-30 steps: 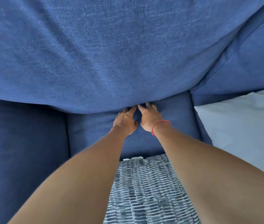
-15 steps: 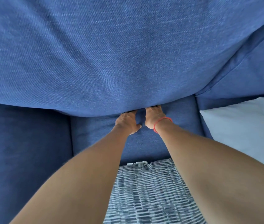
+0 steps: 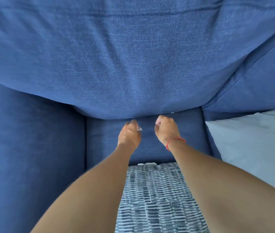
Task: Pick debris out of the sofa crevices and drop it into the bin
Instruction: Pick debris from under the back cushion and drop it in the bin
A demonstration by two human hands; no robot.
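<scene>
Left grip (image 3: 129, 134) pinches one pale scrap (image 3: 139, 129); right grip (image 3: 166, 130) curled.

Back cushion (image 3: 125, 64) overhangs the seat (image 3: 147, 148); armrest (image 3: 32, 148) left, pillow (image 3: 254, 148) right, patterned cushion (image 3: 158, 199) in front.

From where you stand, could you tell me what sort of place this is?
Probably a home living room: a blue fabric sofa fills the view, with a patterned cushion and a pale pillow on it.

Two bare forearms are reaching forward side by side. The left hand (image 3: 129, 134) is curling into a loose fist; the right hand (image 3: 166, 130) is curling likewise, slightly apart.
</scene>
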